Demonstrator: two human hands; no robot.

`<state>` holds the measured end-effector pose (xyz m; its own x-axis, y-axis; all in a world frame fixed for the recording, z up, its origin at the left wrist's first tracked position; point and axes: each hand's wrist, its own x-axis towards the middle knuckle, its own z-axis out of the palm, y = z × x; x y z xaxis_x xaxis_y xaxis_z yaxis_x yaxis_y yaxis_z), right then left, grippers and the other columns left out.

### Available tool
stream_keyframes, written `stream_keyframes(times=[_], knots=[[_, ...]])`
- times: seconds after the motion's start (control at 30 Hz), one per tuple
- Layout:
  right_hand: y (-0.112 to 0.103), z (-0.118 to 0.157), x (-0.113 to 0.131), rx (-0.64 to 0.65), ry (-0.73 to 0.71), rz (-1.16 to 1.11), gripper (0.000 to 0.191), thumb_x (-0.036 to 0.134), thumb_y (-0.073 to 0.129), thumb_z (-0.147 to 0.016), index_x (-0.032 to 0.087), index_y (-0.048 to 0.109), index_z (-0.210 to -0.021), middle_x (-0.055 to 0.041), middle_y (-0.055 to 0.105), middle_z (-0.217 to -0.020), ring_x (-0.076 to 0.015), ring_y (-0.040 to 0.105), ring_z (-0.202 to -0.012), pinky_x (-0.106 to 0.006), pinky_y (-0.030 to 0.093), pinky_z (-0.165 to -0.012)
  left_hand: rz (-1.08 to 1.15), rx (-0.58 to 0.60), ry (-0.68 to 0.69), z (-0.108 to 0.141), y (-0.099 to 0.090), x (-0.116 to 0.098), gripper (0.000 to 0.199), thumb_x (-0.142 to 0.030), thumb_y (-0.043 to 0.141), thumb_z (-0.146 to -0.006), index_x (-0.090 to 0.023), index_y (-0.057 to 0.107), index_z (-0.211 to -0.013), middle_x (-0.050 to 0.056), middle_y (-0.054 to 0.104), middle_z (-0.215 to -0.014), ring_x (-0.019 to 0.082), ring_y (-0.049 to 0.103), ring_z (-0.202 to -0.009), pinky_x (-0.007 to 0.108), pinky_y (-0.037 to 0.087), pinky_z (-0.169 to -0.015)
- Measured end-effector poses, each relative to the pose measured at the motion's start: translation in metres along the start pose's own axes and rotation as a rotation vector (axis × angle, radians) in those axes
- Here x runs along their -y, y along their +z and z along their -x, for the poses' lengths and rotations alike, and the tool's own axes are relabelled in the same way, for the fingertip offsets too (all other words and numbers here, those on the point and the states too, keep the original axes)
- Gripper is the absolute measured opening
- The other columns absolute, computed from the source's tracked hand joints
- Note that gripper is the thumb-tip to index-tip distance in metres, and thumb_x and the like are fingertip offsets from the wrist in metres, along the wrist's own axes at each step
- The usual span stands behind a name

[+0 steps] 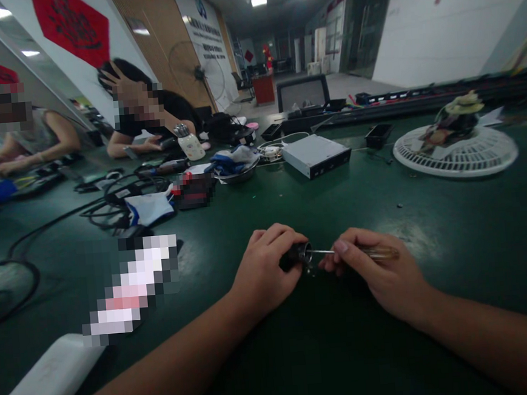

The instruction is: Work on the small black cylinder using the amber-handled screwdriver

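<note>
- Left hand [262,264]: fingers [271,236] curled closed around a small black part [297,256] with a metal-rimmed end; its exact kind is hard to tell.
- Right hand [373,268]: fingers [346,249] pinched closed on the amber handle of a screwdriver [377,252], its thin shaft reaching the rimmed end of the black part.
- Both hands hover just above the green counter [452,280], with tiny specks [308,271] just below the black part.
- Nearer the left: a white slab [41,385], a blurred object [129,287] and a looped black cable [20,271].
- Middle of the counter: a white-and-blue cloth [148,208], a metal bowl [237,175] holding fabric, and a silver drive box [315,155].
- To the right: a round white fan grille [456,155] lying flat, with a small straw-hatted figure [460,115] on it.
- Farther left: two co-workers sit at the counter, one [147,112] with a hand raised to the head, the other [26,137] at the edge of the view.
- Far back: a standing fan [199,75] and a red banner [71,24].
</note>
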<state>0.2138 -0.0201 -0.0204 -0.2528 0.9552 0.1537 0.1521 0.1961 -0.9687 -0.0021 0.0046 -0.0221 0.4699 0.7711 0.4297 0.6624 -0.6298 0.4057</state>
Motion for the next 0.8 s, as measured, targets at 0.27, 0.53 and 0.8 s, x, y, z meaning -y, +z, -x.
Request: stream_keyframes(times=[0.27,0.53,0.8], knots=[[0.0033,0.0037,-0.0032,0.028,-0.059,0.07,0.028,0.042,0.057,-0.099,0.022,0.071,-0.085,-0.0014,0.071,-0.073,-0.0159,0.065,-0.066,-0.029,0.048,-0.059,-0.065,-0.024,-0.12,0.002,-0.0008,0.0019,0.029,-0.011,0.066,-0.082,-0.024,0.065,-0.108,0.003,0.068,-0.109,0.023,0.062,-0.102,0.043,0.045,-0.089],[0.0071,0.0038,0.0028,0.227,-0.316,0.292,0.006,0.026,0.071,-0.091,0.024,0.065,-0.093,-0.0035,0.072,-0.1,-0.0209,0.065,-0.097,-0.037,0.052,-0.085,-0.069,-0.066,-0.209,0.0033,0.0018,0.0074,0.031,-0.009,0.065,-0.079,-0.024,0.061,-0.106,0.004,0.066,-0.108,0.025,0.061,-0.103,0.045,0.044,-0.09],[0.0086,0.0044,0.0008,0.377,-0.317,0.409,0.017,0.007,0.062,-0.085,0.024,0.059,-0.087,-0.0024,0.071,-0.096,-0.0194,0.065,-0.092,-0.034,0.053,-0.079,-0.083,-0.06,-0.268,0.0016,0.0032,0.0093,0.024,-0.018,0.065,-0.085,-0.024,0.061,-0.109,0.004,0.067,-0.108,0.025,0.061,-0.103,0.046,0.043,-0.09]])
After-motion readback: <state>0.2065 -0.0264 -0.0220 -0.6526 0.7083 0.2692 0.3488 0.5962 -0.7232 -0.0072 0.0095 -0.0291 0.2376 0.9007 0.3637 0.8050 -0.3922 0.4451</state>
